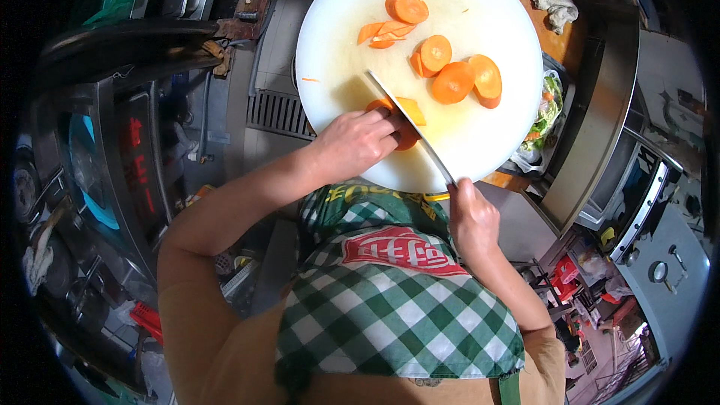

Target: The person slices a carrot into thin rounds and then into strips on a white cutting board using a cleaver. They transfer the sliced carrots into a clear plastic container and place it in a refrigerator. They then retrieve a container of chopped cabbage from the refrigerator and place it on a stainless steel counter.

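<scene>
My right hand [475, 216] is closed round the handle of a kitchen knife [408, 115], whose blade slants up and left over a round white cutting board [343, 17]. With bent fingers my left hand [360, 140] presses on a piece of carrot [407, 138] right beside the blade. Cut carrot slices [413, 111] lie on the blade's other side. Farther up the board are thick carrot chunks [453, 83], some leaning on each other, and a small pile of thin carrot slices [388, 32]. My fingers and the blade partly hide the carrot being held.
The board rests on a wooden surface [509, 181]. To its right, a plastic bag with vegetable scraps [544, 118] sits in a container, below a crumpled cloth [548, 0]. A floor drain grate [278, 114] lies at the left. Metal kitchen equipment stands on both sides.
</scene>
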The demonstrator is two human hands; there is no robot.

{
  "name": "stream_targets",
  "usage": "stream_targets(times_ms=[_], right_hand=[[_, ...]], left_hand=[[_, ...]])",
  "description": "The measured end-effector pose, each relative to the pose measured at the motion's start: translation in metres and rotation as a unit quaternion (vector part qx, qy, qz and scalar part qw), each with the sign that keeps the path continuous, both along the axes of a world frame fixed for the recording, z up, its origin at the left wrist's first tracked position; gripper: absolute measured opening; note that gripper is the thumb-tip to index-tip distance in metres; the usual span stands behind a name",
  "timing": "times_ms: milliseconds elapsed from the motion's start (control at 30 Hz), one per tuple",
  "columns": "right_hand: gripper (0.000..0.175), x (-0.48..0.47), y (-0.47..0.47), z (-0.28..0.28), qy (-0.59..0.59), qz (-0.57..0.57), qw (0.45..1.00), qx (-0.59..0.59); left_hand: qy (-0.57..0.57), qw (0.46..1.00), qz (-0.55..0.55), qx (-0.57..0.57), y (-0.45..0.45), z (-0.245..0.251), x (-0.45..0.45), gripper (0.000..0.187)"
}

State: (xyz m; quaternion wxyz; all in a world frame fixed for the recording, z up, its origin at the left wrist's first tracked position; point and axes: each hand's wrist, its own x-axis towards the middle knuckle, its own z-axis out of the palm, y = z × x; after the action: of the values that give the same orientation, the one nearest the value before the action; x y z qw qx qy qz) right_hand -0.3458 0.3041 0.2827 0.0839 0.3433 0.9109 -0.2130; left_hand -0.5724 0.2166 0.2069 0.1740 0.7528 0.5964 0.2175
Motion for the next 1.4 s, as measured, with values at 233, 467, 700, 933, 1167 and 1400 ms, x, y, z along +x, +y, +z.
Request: stream_targets(times_ms=[233, 467, 700, 933, 1167, 1400], right_hand=[[0.015, -0.016, 0.02, -0.018, 0.071, 0.014, 0.997, -0.028], [0.016, 0.003, -0.001, 0.01, 0.031, -0.011, 0.998, -0.047], [0.015, -0.008, 0.0, 0.005, 0.022, -0.007, 0.999, -0.045], [0.014, -0.035, 0.017, -0.026, 0.052, -0.02, 0.996, -0.069], [0.017, -0.005, 0.0, 0.008, 0.028, -0.013, 0.998, -0.054], [0.016, -0.015, -0.003, 0.004, -0.019, -0.033, 0.998, -0.043]], left_hand=[[-0.023, 0.999, 0.004, 0.025, 0.002, 0.002, -0.002, 0.015], [0.019, 0.999, -0.001, 0.034, -0.005, -0.004, -0.003, 0.015], [-0.017, 1.0, -0.004, 0.018, -0.005, -0.003, -0.004, 0.018], [-0.024, 0.998, 0.015, 0.061, -0.001, 0.0, -0.001, 0.017], [-0.008, 0.999, 0.002, 0.048, -0.005, -0.005, -0.003, 0.017], [-0.022, 0.999, 0.006, 0.031, -0.007, -0.005, -0.003, 0.019]])
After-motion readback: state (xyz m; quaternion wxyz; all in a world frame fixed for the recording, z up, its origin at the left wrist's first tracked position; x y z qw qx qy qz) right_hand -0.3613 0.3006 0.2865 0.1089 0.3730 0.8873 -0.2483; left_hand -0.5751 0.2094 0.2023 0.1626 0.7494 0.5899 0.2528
